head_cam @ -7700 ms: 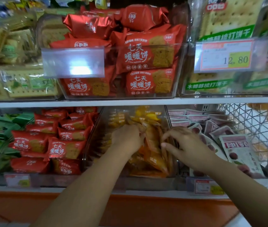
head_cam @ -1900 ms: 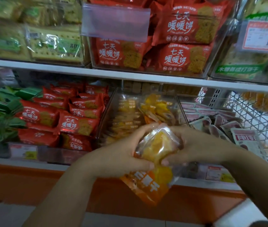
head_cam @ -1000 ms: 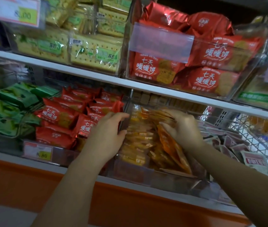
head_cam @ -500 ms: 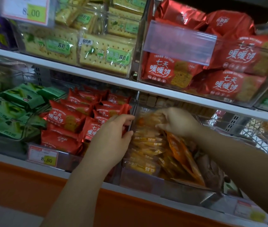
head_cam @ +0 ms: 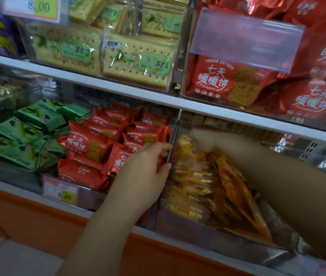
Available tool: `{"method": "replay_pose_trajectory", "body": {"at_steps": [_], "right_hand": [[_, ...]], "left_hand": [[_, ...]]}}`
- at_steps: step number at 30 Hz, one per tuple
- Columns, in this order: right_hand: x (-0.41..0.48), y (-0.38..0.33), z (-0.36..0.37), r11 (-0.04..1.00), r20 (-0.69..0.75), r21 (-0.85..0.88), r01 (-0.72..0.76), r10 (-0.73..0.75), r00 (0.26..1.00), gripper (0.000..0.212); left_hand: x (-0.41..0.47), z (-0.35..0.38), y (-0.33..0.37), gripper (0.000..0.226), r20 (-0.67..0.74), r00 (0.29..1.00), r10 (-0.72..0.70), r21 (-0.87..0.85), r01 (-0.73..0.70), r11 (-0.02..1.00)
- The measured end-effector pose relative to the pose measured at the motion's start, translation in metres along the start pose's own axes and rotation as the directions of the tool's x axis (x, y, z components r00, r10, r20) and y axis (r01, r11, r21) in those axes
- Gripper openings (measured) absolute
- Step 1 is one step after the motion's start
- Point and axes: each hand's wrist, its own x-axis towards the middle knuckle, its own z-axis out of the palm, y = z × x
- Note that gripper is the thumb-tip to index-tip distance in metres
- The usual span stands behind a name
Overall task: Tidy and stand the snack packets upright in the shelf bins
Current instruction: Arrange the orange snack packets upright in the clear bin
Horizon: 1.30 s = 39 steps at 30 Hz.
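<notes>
A clear plastic bin [head_cam: 180, 224] on the lower shelf holds several orange and yellow snack packets [head_cam: 194, 182], most standing in rows, one long orange packet [head_cam: 240, 198] leaning at the right. My right hand [head_cam: 208, 139] reaches deep into the back of this bin, fingers closed around the tops of the rear packets. My left hand [head_cam: 146, 172] rests against the bin's left wall, fingers spread on its edge, holding nothing.
Left of it sits a bin of red biscuit packets [head_cam: 98, 144] with an 8.80 price tag [head_cam: 60, 193], then green packets [head_cam: 24, 134]. The upper shelf [head_cam: 118, 87] carries soda cracker packs [head_cam: 134, 58] and large red packets [head_cam: 232, 80], low over the bins.
My right hand has pushed further back into the orange packet bin and closed on the rear packets. My left hand stays on the bin's left wall. The view has shifted slightly left.
</notes>
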Motion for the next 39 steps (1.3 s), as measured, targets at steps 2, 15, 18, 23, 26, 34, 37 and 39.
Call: {"method": "replay_pose_trajectory", "body": {"at_steps": [2, 15, 18, 23, 26, 34, 37, 39], "right_hand": [[0.0, -0.001, 0.0, 1.0, 0.01, -0.006, 0.014, -0.013, 1.0, 0.034], [-0.012, 0.018, 0.019, 0.99, -0.213, 0.118, 0.076, -0.049, 0.976, 0.039], [-0.013, 0.022, 0.023, 0.991, -0.193, 0.126, 0.042, -0.017, 0.981, 0.034], [-0.019, 0.025, 0.041, 0.995, -0.256, 0.084, 0.051, -0.028, 0.966, 0.04], [-0.014, 0.025, 0.037, 0.99, -0.205, 0.128, 0.059, -0.032, 0.978, 0.042], [-0.079, 0.049, 0.031, 0.885, -0.376, 0.423, 0.194, -0.023, 0.926, 0.034], [-0.091, 0.052, 0.037, 0.899, -0.168, 0.409, 0.159, -0.097, 0.981, 0.039], [-0.089, 0.05, 0.039, 0.907, -0.047, 0.406, 0.113, -0.103, 0.994, 0.046]], "left_hand": [[-0.001, 0.0, 0.0, 0.04, 0.0, 1.0, 0.006, 0.007, -0.006, 1.0], [-0.002, 0.01, -0.003, 0.037, 0.006, 1.0, 0.022, 0.057, -0.022, 0.998], [-0.003, 0.011, -0.004, 0.037, 0.005, 0.999, 0.043, 0.072, -0.043, 0.996], [-0.006, 0.017, 0.002, 0.035, 0.002, 0.992, 0.128, 0.131, -0.127, 0.983], [-0.004, 0.027, 0.008, 0.031, 0.027, 0.981, 0.192, 0.212, -0.193, 0.958], [0.007, 0.035, 0.025, 0.036, 0.272, 0.942, 0.198, 0.302, -0.279, 0.912], [0.029, 0.051, 0.037, 0.053, 0.539, 0.834, 0.12, 0.421, -0.39, 0.819], [0.044, 0.062, 0.044, 0.067, 0.661, 0.75, -0.02, 0.49, -0.411, 0.769]]}}
